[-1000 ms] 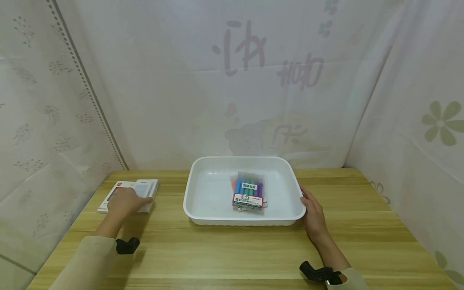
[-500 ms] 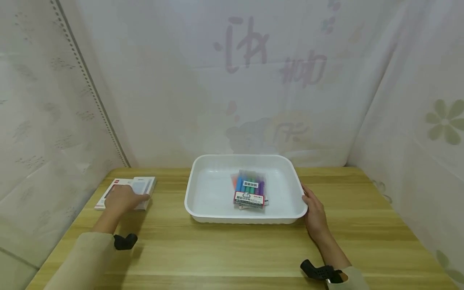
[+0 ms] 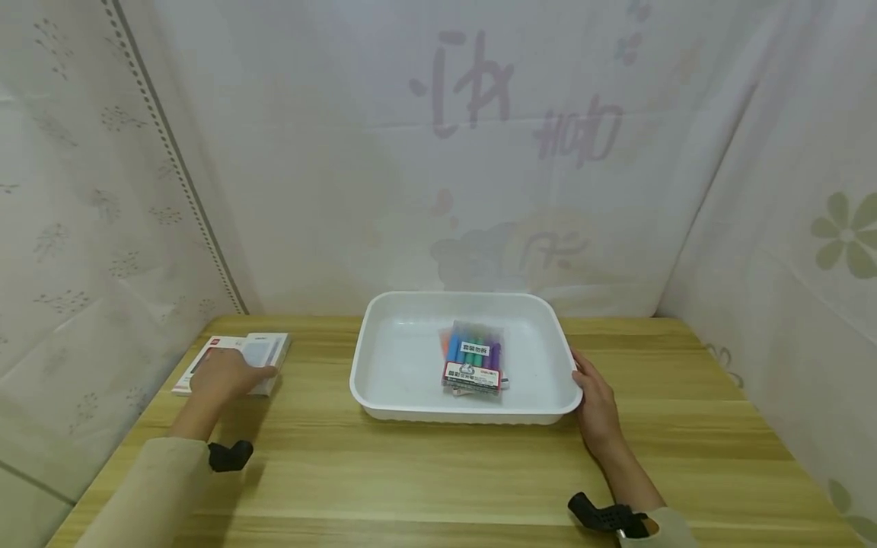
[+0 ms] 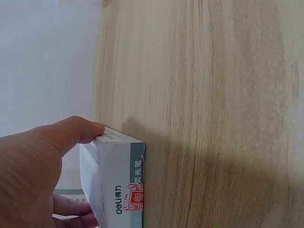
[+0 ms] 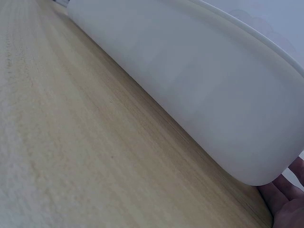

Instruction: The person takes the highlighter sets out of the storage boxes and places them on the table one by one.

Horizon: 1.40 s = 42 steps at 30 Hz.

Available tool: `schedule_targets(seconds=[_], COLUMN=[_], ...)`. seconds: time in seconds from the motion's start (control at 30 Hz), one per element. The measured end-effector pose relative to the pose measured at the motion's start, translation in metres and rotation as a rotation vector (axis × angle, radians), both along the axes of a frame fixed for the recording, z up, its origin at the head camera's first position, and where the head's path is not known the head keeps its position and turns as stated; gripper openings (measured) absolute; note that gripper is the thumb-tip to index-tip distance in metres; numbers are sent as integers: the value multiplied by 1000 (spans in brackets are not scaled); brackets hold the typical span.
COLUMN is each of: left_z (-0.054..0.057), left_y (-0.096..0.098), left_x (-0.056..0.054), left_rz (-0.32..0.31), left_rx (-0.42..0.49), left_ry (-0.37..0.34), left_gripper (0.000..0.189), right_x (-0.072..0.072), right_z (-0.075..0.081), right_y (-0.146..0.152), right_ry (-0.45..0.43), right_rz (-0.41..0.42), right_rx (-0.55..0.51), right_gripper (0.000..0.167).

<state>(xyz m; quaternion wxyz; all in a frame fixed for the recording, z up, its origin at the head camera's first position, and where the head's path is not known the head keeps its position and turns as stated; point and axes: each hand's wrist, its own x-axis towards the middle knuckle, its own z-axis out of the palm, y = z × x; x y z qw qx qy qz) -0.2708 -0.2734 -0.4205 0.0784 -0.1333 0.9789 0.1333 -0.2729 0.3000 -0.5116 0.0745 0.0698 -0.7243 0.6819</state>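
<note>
At the table's left, my left hand (image 3: 224, 374) grips a white and grey deli highlighter box (image 4: 118, 178). Its thumb presses one edge and its other fingers curl at the opposite side. Beside that box lies a flat white package (image 3: 229, 342) with a red logo, partly hidden under the hand. My right hand (image 3: 597, 399) rests against the right front corner of a white plastic tray (image 3: 397, 373), fingers along the outer wall. In the right wrist view, the tray wall (image 5: 204, 85) hides part of those fingers. Inside the tray sits a clear pack of coloured markers (image 3: 473, 367).
An orange item (image 3: 445, 342) and a small white piece show from under the marker pack. The wooden table (image 3: 411, 479) reaches back to a patterned cloth (image 3: 342, 190), which hangs on the left, back and right sides.
The head view has shifted slightly. In it, the left hand and the two white packages appear a little further left. Both hands keep the same contact.
</note>
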Motion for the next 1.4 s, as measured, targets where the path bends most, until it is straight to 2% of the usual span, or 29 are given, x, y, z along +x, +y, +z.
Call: schedule_targets(seconds=[0.4,0.67,0.9,1.03,1.17,1.27,1.4], left_z=[3,3,2,1,7,16,27], left_y=[-11,-14,-14,-15,-8,4,27], left_x=[3,2,2,3,3,0,-5], left_rz=[-14,-23,-36,-49,-48,-59,-144], left_rx=[0,-14,-16,-16,-3,24,106], left_ry=[12,-5,-6,-2,37,105,215], left_gripper=[70,69,83,74,68,72,70], right_x=[-1,0,2,3,3,2,3], right_z=[0,1,2,2,2,1,1], right_y=[0,-1,-1,-3,-2,-1,-1], right_ry=[-12,0,-9,-18,-20,-19,-20], right_rz=[-2,0,4,10,-4,-9,-13], right_rx=[-12,0,-20,-36,-22,-8,3], right_gripper=[52,54,53,53,53,54,54])
